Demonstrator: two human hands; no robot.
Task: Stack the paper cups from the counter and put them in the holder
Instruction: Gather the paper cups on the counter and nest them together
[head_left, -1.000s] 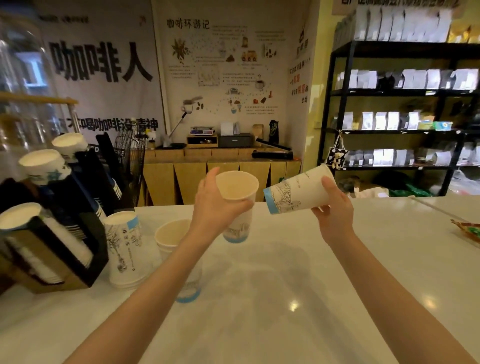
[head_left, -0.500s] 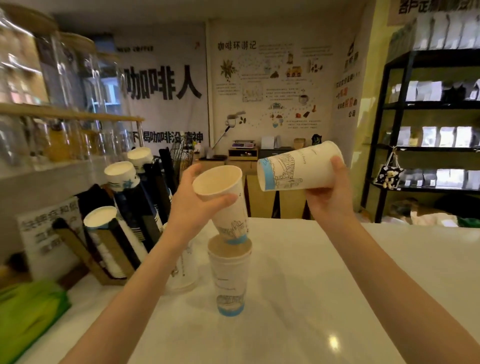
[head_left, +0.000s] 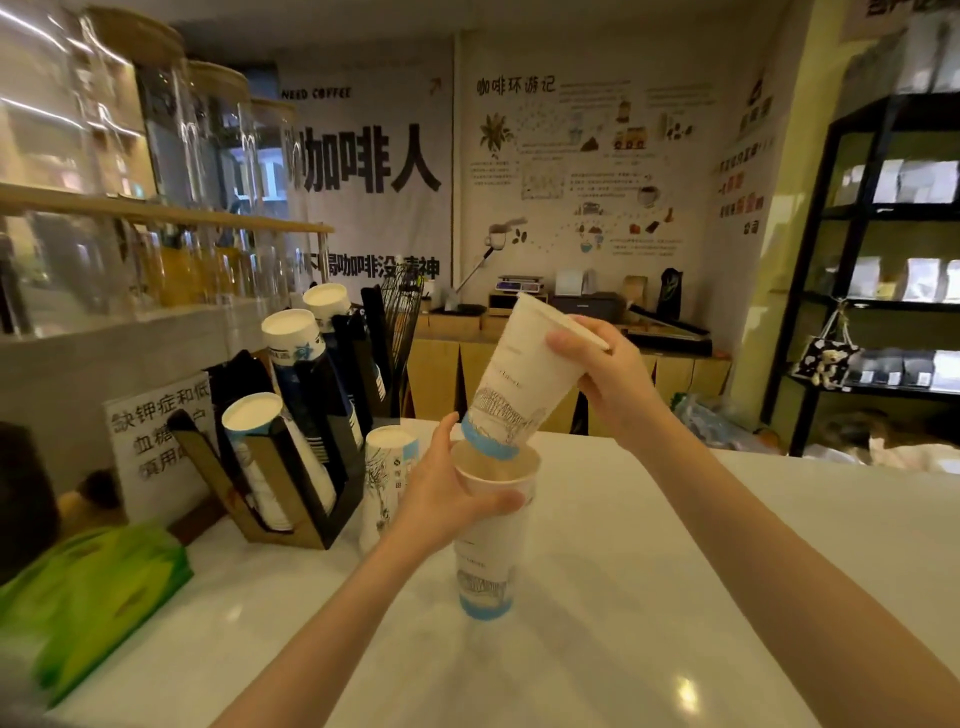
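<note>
The left hand (head_left: 447, 499) wraps its thumb and fingers around the rim of the stacked cups (head_left: 491, 540) standing on the white counter (head_left: 649, 597) — how many cups are nested there is hard to make out, and the far fingers are hidden behind the rim. The right hand (head_left: 610, 384) grips the tilted cup (head_left: 524, 379) near its mouth, its blue base just entering the stack's opening. Left of them stand an upturned cup stack (head_left: 387, 478) and the black cup holder (head_left: 306, 447) — its lower slots are partly hidden.
</note>
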